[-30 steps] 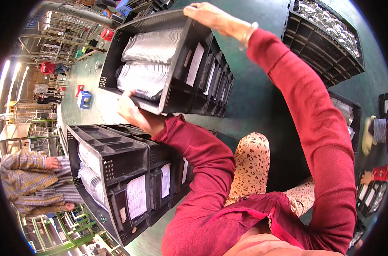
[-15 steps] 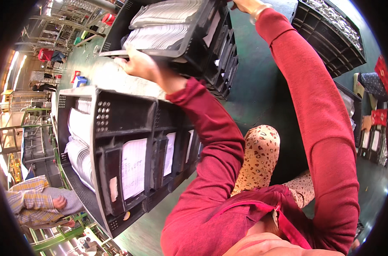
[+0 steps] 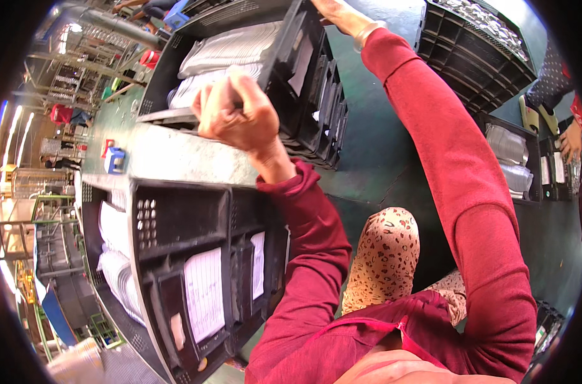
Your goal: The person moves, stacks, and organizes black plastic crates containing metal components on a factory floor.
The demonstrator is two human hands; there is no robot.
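A black plastic crate (image 3: pixel 157 96) tops a stack, slightly tilted in view, with rows of thin, pale, flat pieces (image 3: pixel 230 48) packed inside. My left hand (image 3: pixel 236 115) is closed at its near rim, fingers curled and a little blurred. Up at the picture's top edge, my right hand (image 3: pixel 345 16) reaches the crate's right corner; its fingers bend against the crate and are partly cut off. Under this crate, more black crates (image 3: pixel 332 121) are stacked. To the left, beside my left forearm, stand other black crates (image 3: pixel 182 214) with white paper labels (image 3: pixel 204 294) on them.
A pale, bright surface (image 3: pixel 188 150) lies between the two stacks. On the right is a large black crate (image 3: pixel 476 64) of shiny pieces, and a smaller filled crate (image 3: pixel 511 153) near another person's hand (image 3: pixel 571 141). Green floor (image 3: pixel 380 173) runs between. Metal racks stand far left.
My left hand has gone from stretched along the crate's rim to curled in. The right hand has shifted left with the crate's corner. The whole view has turned slightly.
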